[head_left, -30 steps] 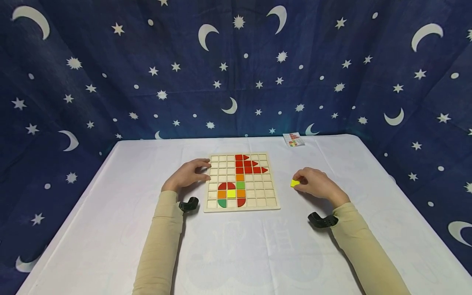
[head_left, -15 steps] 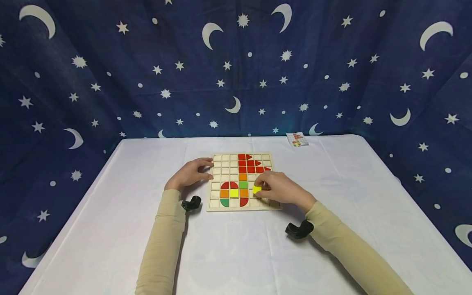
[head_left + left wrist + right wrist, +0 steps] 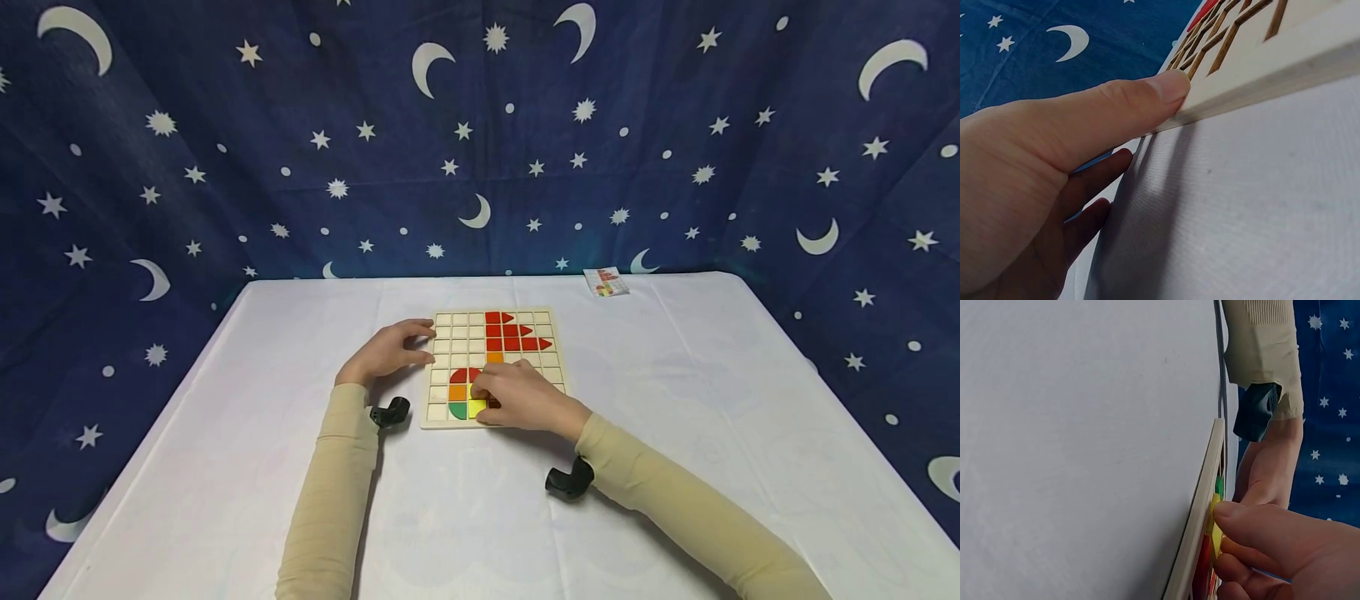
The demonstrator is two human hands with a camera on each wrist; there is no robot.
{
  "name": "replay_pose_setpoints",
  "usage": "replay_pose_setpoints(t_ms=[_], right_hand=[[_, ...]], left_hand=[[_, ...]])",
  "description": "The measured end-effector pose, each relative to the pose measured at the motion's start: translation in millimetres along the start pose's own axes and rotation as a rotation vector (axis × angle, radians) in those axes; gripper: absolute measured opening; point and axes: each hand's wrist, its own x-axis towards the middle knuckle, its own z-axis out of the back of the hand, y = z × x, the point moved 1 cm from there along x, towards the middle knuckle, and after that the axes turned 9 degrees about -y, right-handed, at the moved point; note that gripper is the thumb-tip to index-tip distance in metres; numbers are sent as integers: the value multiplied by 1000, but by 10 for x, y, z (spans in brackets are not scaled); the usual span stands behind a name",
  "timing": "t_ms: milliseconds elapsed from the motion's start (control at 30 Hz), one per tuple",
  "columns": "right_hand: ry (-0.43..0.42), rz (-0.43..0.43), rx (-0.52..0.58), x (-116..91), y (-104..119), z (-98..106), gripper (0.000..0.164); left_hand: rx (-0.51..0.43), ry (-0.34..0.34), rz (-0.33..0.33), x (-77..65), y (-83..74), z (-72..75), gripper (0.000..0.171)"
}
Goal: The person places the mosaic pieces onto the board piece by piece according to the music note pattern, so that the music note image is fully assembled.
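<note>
A wooden grid board (image 3: 528, 385) lies on the table, with red, orange, green and yellow tiles set in its squares. Between thumb and fingers, my right hand (image 3: 528, 400) pinches a yellow tile (image 3: 476, 409) at the near row, just right of a green quarter-round tile (image 3: 458, 410). In the right wrist view the thumb is on the yellow tile (image 3: 1215, 528), close to the board's near edge. My left hand (image 3: 386, 352) rests at the board's left side, its thumb touching the board's edge in the left wrist view, fingers loosely bent. The right hand hides several tiles.
A small printed card (image 3: 606, 282) with a coloured grid pattern lies at the back right of the white-covered table (image 3: 450, 517). A dark blue curtain (image 3: 390, 167) with moons and stars hangs behind. Each wrist wears a black camera mount.
My right hand has carried the yellow tile leftward from beside the board to its near row. The left hand stays at the board's left edge. The head view has shifted slightly.
</note>
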Motion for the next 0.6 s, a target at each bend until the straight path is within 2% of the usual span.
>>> replay_pose_setpoints(t_ms=[400, 600], right_hand=[[10, -24, -3, -11, 18, 10, 14], [-14, -10, -3, -16, 18, -4, 12]], left_hand=[[-1, 7, 13, 0, -12, 6, 54], [10, 7, 6, -5, -25, 13, 54]])
